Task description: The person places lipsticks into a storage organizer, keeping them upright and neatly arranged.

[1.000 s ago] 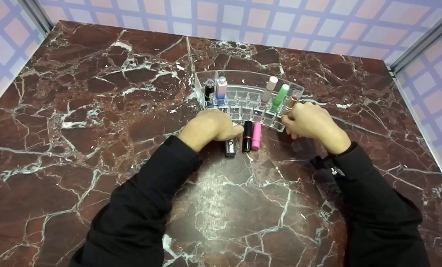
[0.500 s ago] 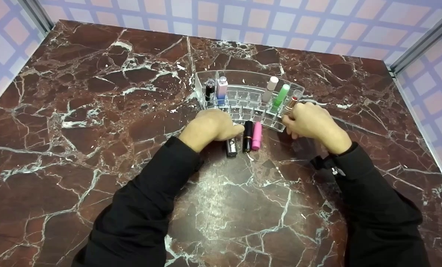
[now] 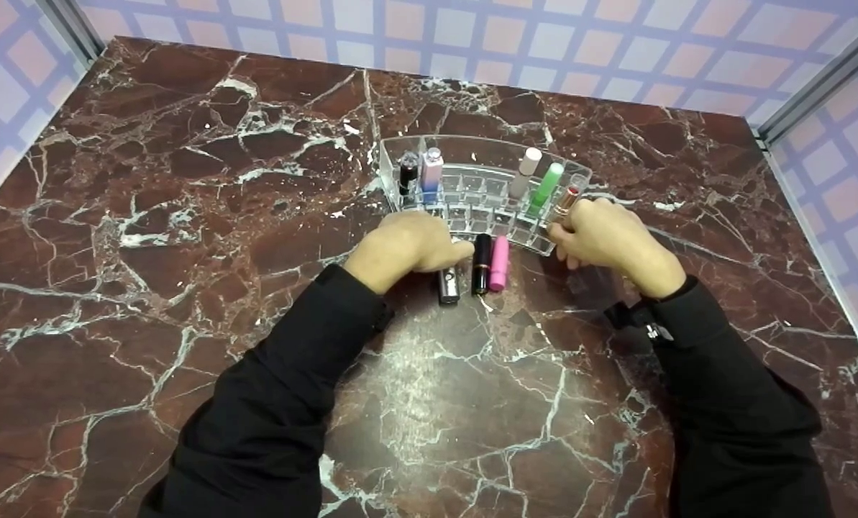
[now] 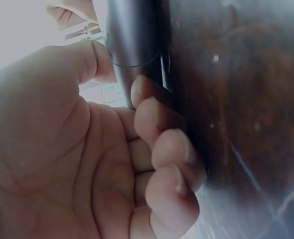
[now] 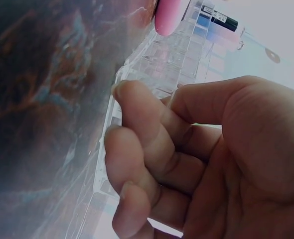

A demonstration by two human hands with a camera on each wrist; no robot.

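Note:
A curved clear acrylic lipstick organizer point(image 3: 472, 188) stands on the marble-patterned table. My left hand point(image 3: 407, 244) is in front of its left part; in the left wrist view, the thumb and index finger pinch a dark metallic lipstick tube point(image 4: 136, 37) lying on the table. Beside that tube lie a black lipstick point(image 3: 481, 265) with a gold band and a pink lipstick point(image 3: 498, 263). At the organizer's right end my right hand point(image 3: 605, 234) grips the corner, thumb and curled fingers at the clear wall, as the right wrist view shows.
Upright in the organizer's slots are a black tube point(image 3: 408, 173), a pink-and-blue tube point(image 3: 431, 170), a beige tube point(image 3: 526, 173), a green tube point(image 3: 546, 188) and a red-tipped lipstick point(image 3: 567, 198). A patterned partition point(image 3: 500, 43) rises behind the table.
The dark metallic lipstick tube has shifted slightly to the right under my left hand. My right hand stays at the organizer's corner.

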